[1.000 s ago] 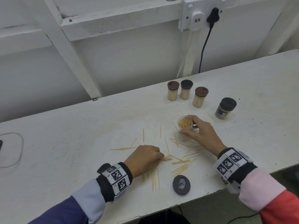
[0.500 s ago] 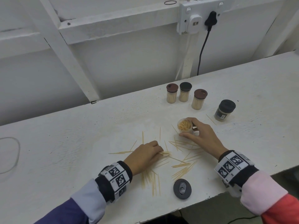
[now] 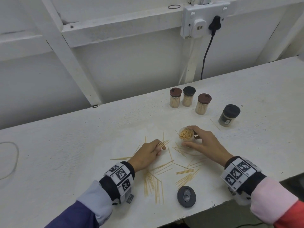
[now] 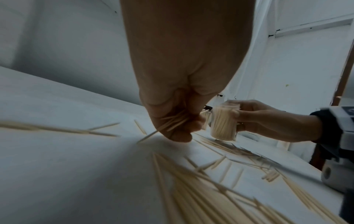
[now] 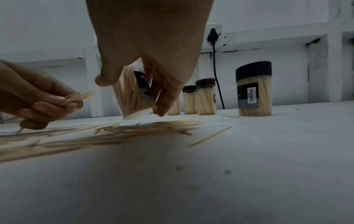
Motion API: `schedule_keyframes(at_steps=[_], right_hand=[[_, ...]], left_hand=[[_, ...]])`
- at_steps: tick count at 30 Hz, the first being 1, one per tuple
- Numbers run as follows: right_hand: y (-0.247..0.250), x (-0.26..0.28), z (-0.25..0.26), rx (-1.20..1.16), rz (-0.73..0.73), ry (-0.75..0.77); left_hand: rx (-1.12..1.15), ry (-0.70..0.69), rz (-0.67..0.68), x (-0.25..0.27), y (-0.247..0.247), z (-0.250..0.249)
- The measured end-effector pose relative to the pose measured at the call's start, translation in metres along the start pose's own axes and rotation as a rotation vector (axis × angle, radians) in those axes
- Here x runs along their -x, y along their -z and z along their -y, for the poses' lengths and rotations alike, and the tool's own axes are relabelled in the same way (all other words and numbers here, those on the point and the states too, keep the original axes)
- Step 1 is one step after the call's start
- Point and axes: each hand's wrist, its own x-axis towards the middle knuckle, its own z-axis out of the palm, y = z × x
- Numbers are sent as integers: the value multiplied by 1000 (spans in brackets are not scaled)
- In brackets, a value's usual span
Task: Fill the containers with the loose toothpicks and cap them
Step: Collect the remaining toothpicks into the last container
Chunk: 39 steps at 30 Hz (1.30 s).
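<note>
Left hand [image 3: 148, 152] curled in a pinching grip; right hand [image 3: 204, 143] fingers wrapped, wrist raised.

left hand [image 3: 148, 154]: fingers curled round a small bundle of toothpicks [image 3: 163, 143], tips pointing toward the open container
right hand [image 3: 204, 143]: thumb and fingers round the open container [image 3: 186, 136], which is packed with toothpicks
loose toothpicks [image 3: 185, 177]: scattered on the white bench [image 3: 65, 145] between and in front of both hands
grey lid [image 3: 186, 196]: lies flat near the bench's front edge
capped containers [image 3: 189, 98]: three small ones in a row behind, a larger black-capped jar [image 3: 229, 115] to their right
wall socket [image 3: 203, 22]: black plug in, cable hanging down
</note>
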Motion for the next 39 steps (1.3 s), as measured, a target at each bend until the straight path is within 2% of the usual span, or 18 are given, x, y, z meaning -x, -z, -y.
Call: schedule_keyframes(at_steps=[4,7,14,18,20,31,34,39], right_hand=[[-1,1,-3,-10,43,-1],[-2,0,1,-44,65,-10],[-13,-10,29,-135,108,38],[-26,-14,42,-149,174,56],[-32,-16,47,-175,194,66],[-34,-17,62,-368,52,88],[-27,-19,66,-439,-2,111],[-27,-21,67,-465,-6,124]], left_hand=[[31,2,-27,-5,1,4],[96,1,-95,-9,2,4],[505,-77,-360,-15,19,-29],[808,-207,-430,-19,28,-64],[875,-251,-432,-22,28,-76],[581,-358,-366,-22,28,-77],[591,-355,-365,-23,28,-78],[656,-365,-355,-26,21,-76]])
